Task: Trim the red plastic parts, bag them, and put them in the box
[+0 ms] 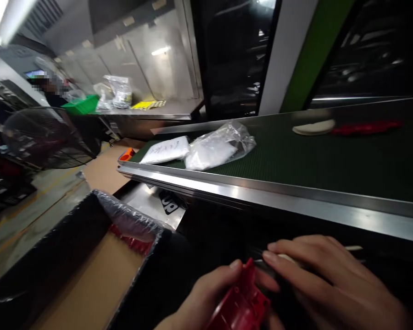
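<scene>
My left hand (206, 293) is closed around a glossy red moulded plastic part (242, 302) with raised edges and small holes, low in the frame. Just to its right, my right hand (333, 279) has its fingers bent around a slim pale-handled tool. A bit of the cream handle (354, 248) sticks out behind the knuckles, and a thin tip points toward the red part. Most of this tool is hidden by the fingers, so its exact kind does not show.
Beyond my hands runs a dark green conveyor belt (271, 160) with a metal edge. On it lie clear plastic bags (216, 149), a cream piece (313, 128) and another red part (368, 128). An open lined box (79, 279) stands at left. A fan (51, 137) and a person are farther back.
</scene>
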Available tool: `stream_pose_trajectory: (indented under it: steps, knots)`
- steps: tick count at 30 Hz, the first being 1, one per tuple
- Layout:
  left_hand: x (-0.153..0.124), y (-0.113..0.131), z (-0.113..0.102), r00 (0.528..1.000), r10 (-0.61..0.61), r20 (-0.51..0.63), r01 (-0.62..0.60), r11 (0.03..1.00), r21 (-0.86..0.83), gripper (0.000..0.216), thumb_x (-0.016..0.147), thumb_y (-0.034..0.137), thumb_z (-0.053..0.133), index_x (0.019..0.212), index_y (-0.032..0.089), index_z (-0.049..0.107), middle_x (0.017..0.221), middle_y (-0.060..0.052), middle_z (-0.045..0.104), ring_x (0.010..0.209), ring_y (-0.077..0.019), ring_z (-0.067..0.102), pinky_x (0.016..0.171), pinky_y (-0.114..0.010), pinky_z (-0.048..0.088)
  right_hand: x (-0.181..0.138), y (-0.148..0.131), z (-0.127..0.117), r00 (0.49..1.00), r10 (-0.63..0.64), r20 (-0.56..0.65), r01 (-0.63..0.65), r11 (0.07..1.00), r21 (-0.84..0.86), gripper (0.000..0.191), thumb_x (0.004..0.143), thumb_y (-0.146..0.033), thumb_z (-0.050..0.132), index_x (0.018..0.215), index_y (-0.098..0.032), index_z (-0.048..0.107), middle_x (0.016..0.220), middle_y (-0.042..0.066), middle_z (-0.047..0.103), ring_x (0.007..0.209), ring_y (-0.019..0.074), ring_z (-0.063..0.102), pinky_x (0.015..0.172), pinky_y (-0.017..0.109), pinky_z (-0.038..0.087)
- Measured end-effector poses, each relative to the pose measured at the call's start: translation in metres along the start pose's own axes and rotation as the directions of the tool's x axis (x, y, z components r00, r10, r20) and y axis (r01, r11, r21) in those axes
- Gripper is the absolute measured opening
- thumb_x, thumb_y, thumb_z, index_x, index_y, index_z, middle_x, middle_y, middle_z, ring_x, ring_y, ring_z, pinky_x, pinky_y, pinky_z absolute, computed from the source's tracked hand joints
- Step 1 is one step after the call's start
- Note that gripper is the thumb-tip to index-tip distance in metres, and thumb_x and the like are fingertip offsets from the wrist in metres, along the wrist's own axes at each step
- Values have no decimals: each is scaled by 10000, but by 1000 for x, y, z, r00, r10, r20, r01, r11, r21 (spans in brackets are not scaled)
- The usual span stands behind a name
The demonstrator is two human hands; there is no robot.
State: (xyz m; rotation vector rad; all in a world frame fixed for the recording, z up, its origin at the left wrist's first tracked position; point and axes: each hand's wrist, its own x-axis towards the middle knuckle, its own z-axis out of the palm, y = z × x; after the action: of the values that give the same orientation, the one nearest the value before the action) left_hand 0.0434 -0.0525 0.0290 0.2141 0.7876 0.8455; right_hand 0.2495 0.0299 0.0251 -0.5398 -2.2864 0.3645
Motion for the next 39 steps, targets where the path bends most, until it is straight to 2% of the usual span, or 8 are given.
stream_pose_trajectory:
  steps: [6, 10, 18, 25, 29, 31, 34, 39]
  knots:
    - [3, -5, -3, 958, -109, 266, 143, 984, -110, 552, 801, 619, 532, 811, 83, 664, 485, -53, 577, 417, -119, 504, 451, -174, 354, 3, 0, -10, 995, -80, 64, 85, 994, -72, 542, 809, -33, 545, 1296, -273, 547, 1235, 39, 621, 1045, 217, 546, 819, 390, 465]
    - [0, -6, -1, 976, -129, 178, 153, 980, -130, 502, 793, 578, 560, 737, 85, 636, 604, -91, 642, 458, -109, 535, 495, -184, 393, 5, -3, -12, 996, -74, 47, 76, 996, -55, 465, 853, -66, 521, 1260, -282, 578, 1210, 50, 631, 1061, 233, 549, 849, 431, 447]
    - [-3, -7, 5, 972, -137, 189, 159, 981, -108, 504, 825, 571, 521, 777, 88, 656, 463, -28, 553, 384, -103, 465, 463, -191, 361, 12, -1, -17, 988, -155, 22, 156, 973, -171, 397, 838, -49, 593, 1154, -286, 636, 1083, 12, 692, 960, 188, 591, 826, 379, 473]
    - [-4, -3, 5, 950, -178, 257, 198, 979, -56, 542, 817, 617, 507, 817, 95, 651, 461, -11, 538, 323, -89, 370, 445, -215, 377, 8, -4, -14, 997, -73, 25, 76, 988, -136, 354, 879, -107, 554, 1150, -323, 626, 1077, 1, 688, 954, 187, 595, 825, 393, 485]
    - [-7, -5, 6, 965, -187, 184, 200, 979, -50, 514, 823, 581, 539, 815, 80, 656, 529, -43, 579, 368, -82, 423, 390, -167, 263, 6, 3, -21, 995, -83, 53, 90, 985, -144, 394, 875, -89, 537, 1217, -275, 600, 1125, 32, 670, 971, 207, 589, 816, 412, 462]
    - [-7, -6, 7, 969, -191, 158, 200, 979, -46, 517, 827, 567, 545, 807, 63, 659, 563, -53, 582, 405, -75, 443, 386, -155, 234, 6, 7, -27, 1000, 8, -22, -10, 992, -125, 405, 875, -100, 535, 1249, -247, 582, 1150, 64, 651, 999, 224, 593, 808, 413, 463]
    - [-4, -5, 7, 950, -185, 251, 204, 978, -53, 492, 851, 568, 496, 885, 96, 632, 535, -37, 577, 368, -87, 424, 379, -163, 257, 6, 7, -31, 979, 174, -108, -180, 982, -51, 408, 868, -87, 542, 1242, -243, 587, 1153, 74, 638, 1056, 237, 595, 838, 411, 472]
    - [2, -2, -1, 908, -199, 370, 253, 962, -103, 466, 885, 571, 413, 989, 145, 571, 540, -46, 622, 304, -110, 429, 364, -172, 308, 6, -9, -18, 979, 200, -38, -194, 973, 127, 417, 857, -49, 541, 1235, -222, 574, 1159, 63, 617, 1077, 197, 588, 842, 346, 511]
